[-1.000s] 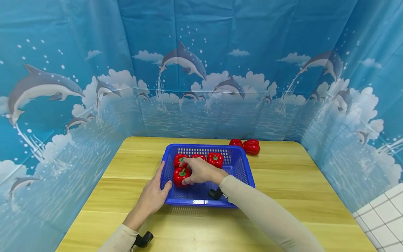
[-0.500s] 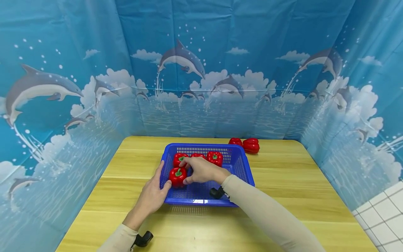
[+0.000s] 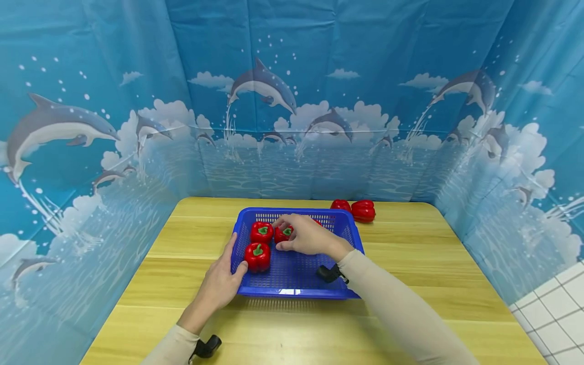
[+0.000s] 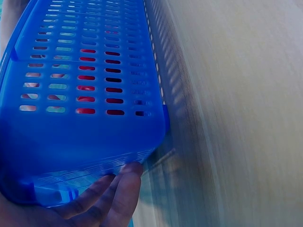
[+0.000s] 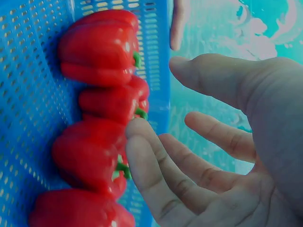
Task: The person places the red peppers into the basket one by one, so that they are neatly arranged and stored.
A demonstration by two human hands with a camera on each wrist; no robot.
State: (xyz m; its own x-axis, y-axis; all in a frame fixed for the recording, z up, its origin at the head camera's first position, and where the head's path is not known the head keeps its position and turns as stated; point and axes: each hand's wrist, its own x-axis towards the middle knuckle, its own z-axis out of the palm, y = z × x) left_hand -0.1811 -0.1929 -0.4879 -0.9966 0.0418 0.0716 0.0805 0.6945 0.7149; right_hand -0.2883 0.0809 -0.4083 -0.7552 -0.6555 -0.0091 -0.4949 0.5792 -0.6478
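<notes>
A blue plastic basket [image 3: 298, 292] with perforated walls stands on the table. My left hand [image 3: 216, 284] holds its left side, thumb over the rim; in the left wrist view the fingers [image 4: 125, 194] lie along the outer wall. Several red bell peppers with green stems sit inside: one front left [image 3: 257, 258], one behind it [image 3: 262, 231], one beside that [image 3: 281, 235] and another mostly hidden behind my right hand [image 3: 307, 235]. That hand hovers over the peppers, thumb and fingers spread and holding nothing, as the right wrist view shows.
Behind the basket's back right corner, two more red bell peppers [image 3: 363, 211] lie on the wooden table [image 3: 410, 263]. A blue dolphin-print curtain [image 3: 292, 167] surrounds the table's back and sides.
The front-left pepper has shifted left toward the basket's side wall and been let go. My right hand has moved right and back, over the middle pepper. The left hand stays put.
</notes>
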